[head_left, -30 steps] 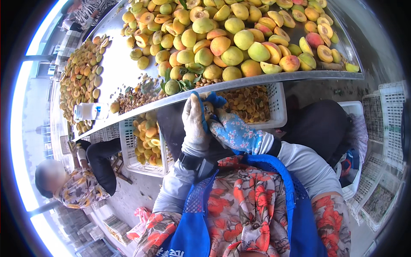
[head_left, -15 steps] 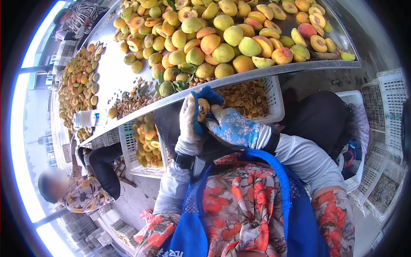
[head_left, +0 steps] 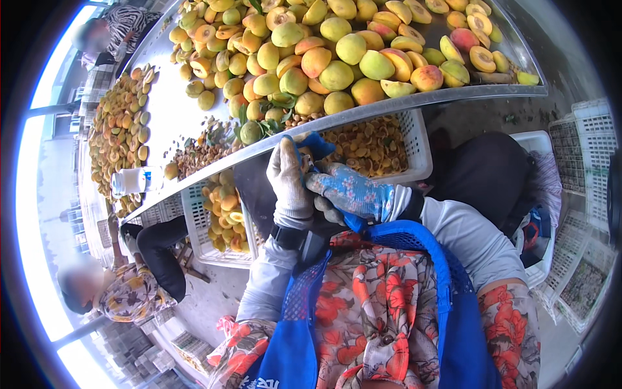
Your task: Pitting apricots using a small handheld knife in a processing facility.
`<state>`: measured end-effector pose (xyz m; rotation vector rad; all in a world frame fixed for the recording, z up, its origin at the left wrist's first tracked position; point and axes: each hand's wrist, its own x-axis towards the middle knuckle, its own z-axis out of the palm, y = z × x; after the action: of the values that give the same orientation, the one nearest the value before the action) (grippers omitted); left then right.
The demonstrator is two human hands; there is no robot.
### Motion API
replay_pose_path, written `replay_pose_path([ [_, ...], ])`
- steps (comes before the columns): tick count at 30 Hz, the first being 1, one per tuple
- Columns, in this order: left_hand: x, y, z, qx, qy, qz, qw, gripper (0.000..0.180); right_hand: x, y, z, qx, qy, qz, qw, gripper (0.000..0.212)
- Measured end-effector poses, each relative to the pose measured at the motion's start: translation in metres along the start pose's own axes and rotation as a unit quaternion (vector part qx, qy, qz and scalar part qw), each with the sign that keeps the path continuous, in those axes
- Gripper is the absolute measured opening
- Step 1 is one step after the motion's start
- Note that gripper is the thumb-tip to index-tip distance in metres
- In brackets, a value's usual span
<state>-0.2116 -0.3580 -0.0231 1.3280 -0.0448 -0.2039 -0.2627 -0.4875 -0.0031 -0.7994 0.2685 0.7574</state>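
2 gloved hands curl together, grip unclear, near 2 filled white crates.

A metal table bears fruit (some halved), brown pits, a white jar.

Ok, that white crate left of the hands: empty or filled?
Not empty: yellow-orange fruit pieces lie inside the white crate. Whether it's full, I cannot tell; the table hides its far part.

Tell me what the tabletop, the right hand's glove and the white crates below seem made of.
Tabletop: probably metal, smooth and shiny, judging by its grey edge and glare. Glove: seemingly matte cloth, from its floral print; any coating is unclear. Crates: likely smooth plastic, given perforated walls.
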Motion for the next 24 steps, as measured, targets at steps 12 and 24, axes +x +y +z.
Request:
replay_pose_path([
  [12, 0.009, 0.023, 0.005, 0.045, -0.1, -0.116, 0.987, 0.048, 0.01, 0.003, -0.007, -0.283, 0.085, -0.1, 0.95, 0.03],
  [24, 0.024, 0.019, -0.005, -0.106, -0.068, -0.333, 0.935, 0.058, 0.016, 0.016, -0.02, -0.522, 0.143, -0.221, 0.811, 0.039],
])
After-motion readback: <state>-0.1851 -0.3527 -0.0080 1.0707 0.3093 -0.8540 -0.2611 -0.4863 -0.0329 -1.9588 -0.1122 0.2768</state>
